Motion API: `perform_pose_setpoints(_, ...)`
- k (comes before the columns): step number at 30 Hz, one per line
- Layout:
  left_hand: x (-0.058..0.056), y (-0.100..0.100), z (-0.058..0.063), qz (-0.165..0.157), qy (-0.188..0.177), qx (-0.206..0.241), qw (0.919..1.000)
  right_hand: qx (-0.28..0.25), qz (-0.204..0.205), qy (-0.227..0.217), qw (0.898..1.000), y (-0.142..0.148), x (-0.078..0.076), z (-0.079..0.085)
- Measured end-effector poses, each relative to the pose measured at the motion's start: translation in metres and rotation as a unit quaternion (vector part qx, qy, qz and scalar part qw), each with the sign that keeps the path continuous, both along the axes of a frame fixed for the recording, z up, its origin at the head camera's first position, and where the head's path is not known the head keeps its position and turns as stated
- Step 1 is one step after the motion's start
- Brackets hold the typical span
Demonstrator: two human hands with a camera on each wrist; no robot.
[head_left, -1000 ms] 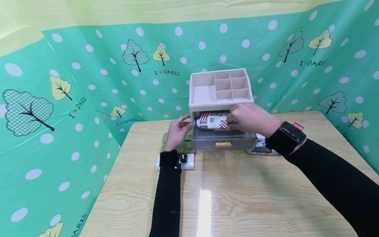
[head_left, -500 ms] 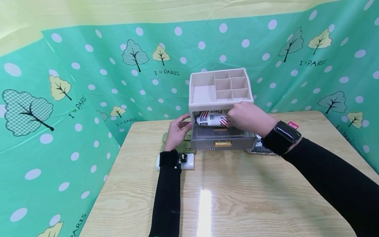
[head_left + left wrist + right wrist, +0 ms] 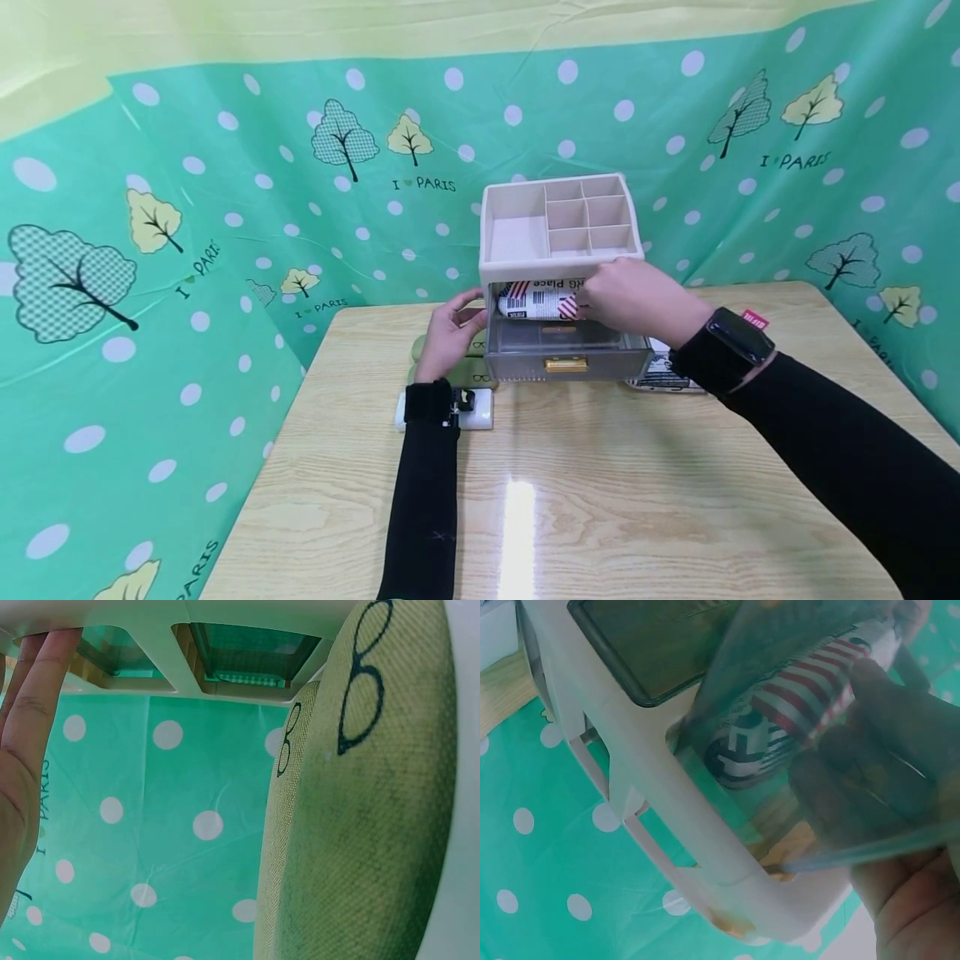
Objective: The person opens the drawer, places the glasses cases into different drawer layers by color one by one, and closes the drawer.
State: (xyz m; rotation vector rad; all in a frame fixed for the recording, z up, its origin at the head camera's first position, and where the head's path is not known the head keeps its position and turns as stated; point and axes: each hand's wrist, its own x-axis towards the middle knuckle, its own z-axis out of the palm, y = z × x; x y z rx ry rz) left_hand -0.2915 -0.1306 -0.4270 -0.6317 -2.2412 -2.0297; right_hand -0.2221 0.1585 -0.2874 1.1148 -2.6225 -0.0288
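A white desk organizer (image 3: 557, 271) stands on the table with its clear grey drawer (image 3: 517, 364) pulled out. Inside the drawer lies an oblong glasses case (image 3: 536, 302) with newspaper and striped print. My right hand (image 3: 637, 302) reaches in from above and grips the case's right end; in the right wrist view, the fingers (image 3: 885, 697) show through the clear drawer wall. My left hand (image 3: 450, 333) rests against the organizer's left side with fairly straight fingers (image 3: 37, 705). Beside that hand lie two green glasses cases (image 3: 375, 795) with a spectacles drawing.
A white object (image 3: 480, 410) lies partly under the left wrist. Right of the organizer, another printed case (image 3: 663, 375) lies partly behind the right wrist, with a small red tag (image 3: 756, 319) near it. A green dotted curtain (image 3: 420, 225) hangs behind the wooden table (image 3: 600, 500).
The printed glasses case has shifted slightly back and up in the drawer, with the right hand gripping it. The left hand and the organizer have stayed in place.
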Motion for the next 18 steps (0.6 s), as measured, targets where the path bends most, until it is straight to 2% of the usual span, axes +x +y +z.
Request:
perform_pose_setpoints(5, 0.000, 0.001, 0.001, 0.001, 0.003, -0.002, 1.0000, -0.041, 0.030, -0.036, 0.998, 0.005, 0.006, 0.005)
perform_pose_setpoints(9, 0.000, 0.002, 0.001, 0.001, 0.002, -0.002, 1.0000, -0.063, 0.034, -0.053, 0.996, 0.009, 0.010, 0.010)
perform_pose_setpoints(18, 0.002, 0.002, 0.001, 0.004, 0.003, -0.005, 1.0000, -0.068, 0.009, -0.035, 0.997, 0.014, 0.018, 0.022)
